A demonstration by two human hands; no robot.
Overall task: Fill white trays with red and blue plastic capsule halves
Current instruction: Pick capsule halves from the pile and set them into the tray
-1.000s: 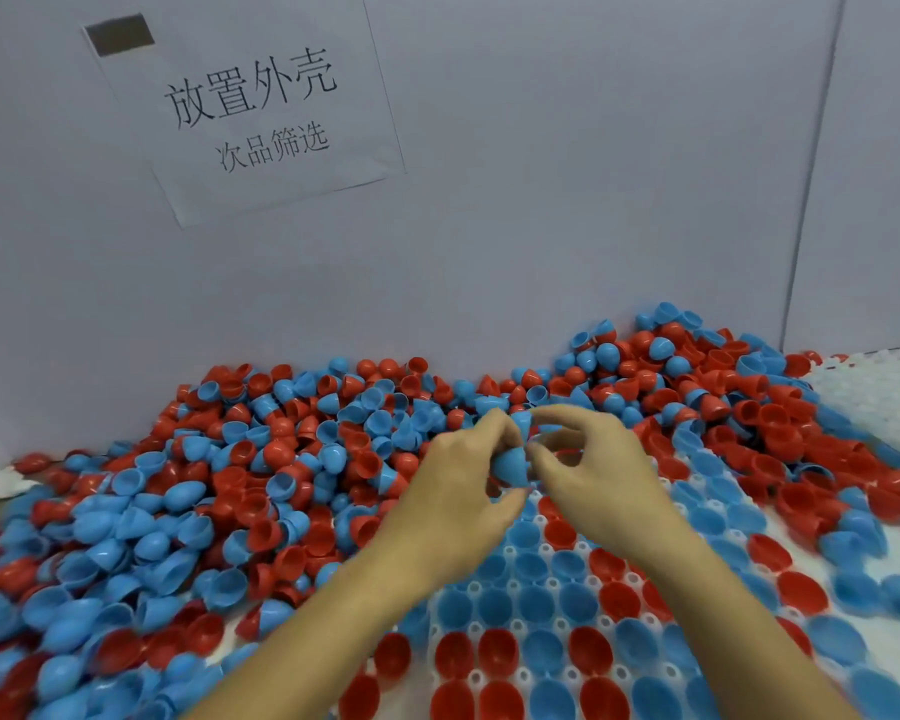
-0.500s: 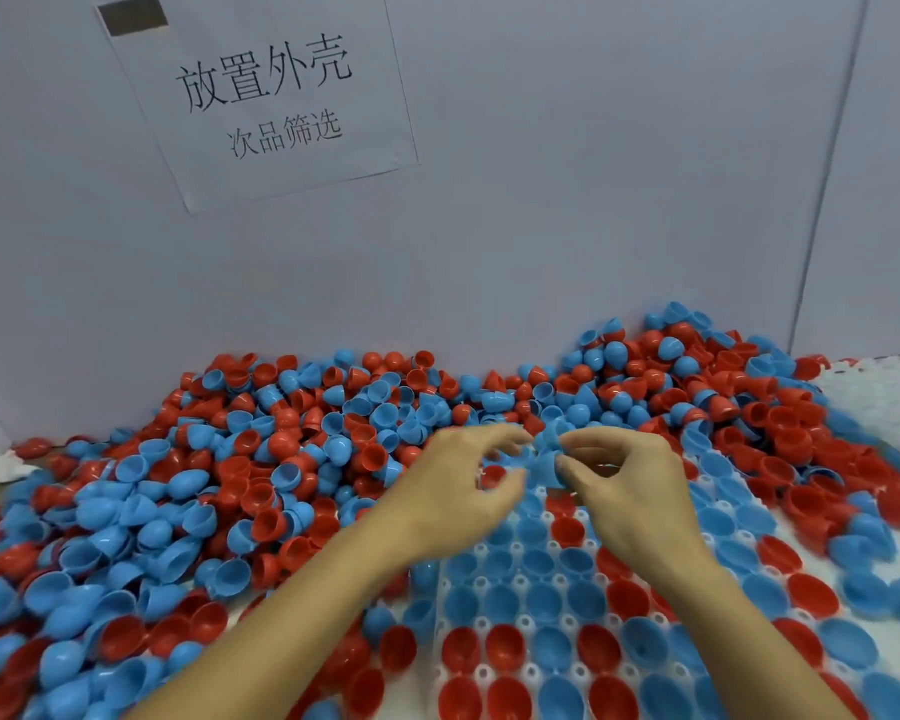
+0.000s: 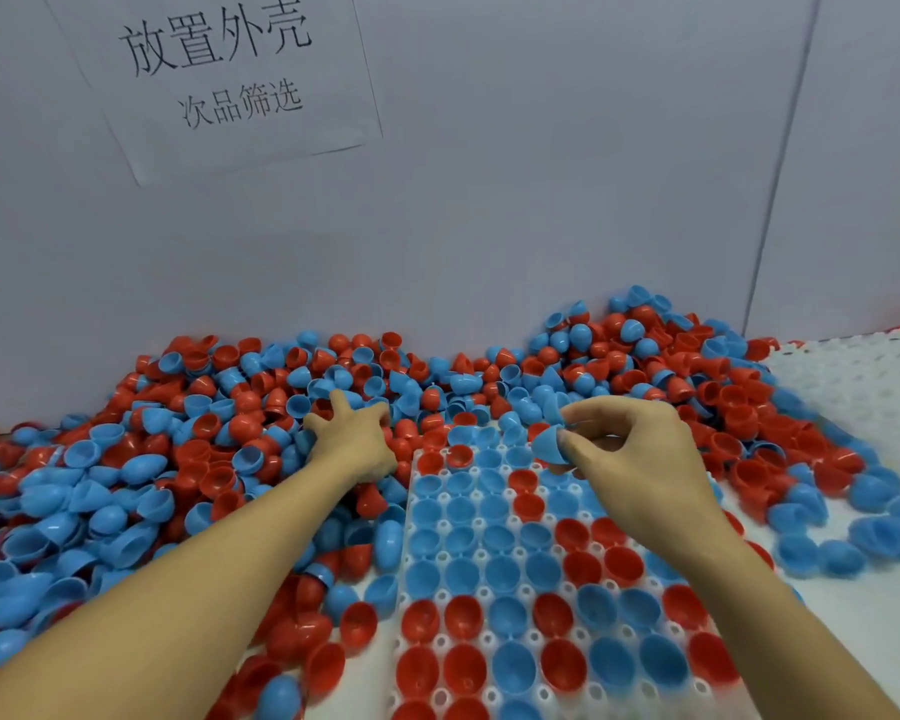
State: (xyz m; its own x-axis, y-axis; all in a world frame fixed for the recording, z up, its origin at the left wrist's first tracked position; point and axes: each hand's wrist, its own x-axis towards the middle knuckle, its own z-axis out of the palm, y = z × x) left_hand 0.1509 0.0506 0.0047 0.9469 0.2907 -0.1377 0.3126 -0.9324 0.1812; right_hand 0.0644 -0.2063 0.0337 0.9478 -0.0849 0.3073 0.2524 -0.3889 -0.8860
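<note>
- Head view looks down on a white tray (image 3: 440, 592) at about 6 o'clock, most of its cups filled with red and blue capsule halves, open sides up
- Right hand (image 3: 640, 454) hovers over the tray's far end, at roughly 3 o'clock from the frame's centre, thumb and fingers curled and pinching a blue capsule half (image 3: 546, 443) at their tips
- That blue half sits just above the tray's far rows, clear of the cups beneath it
- Left hand (image 3: 354, 439) reaches to about 10 o'clock from the tray's far corner, fingers spread and dug into the loose pile (image 3: 188, 459) of red and blue halves; whether it grips a piece there I cannot tell
- Pile runs from 9 o'clock round past 12 to 3 o'clock, heaped against a grey wall (image 3: 541, 200)
- Paper sign (image 3: 230, 80) with printed characters hangs on the wall at 11 o'clock
- Second white tray (image 3: 863, 387) lies at 2 o'clock, beyond the pile
</note>
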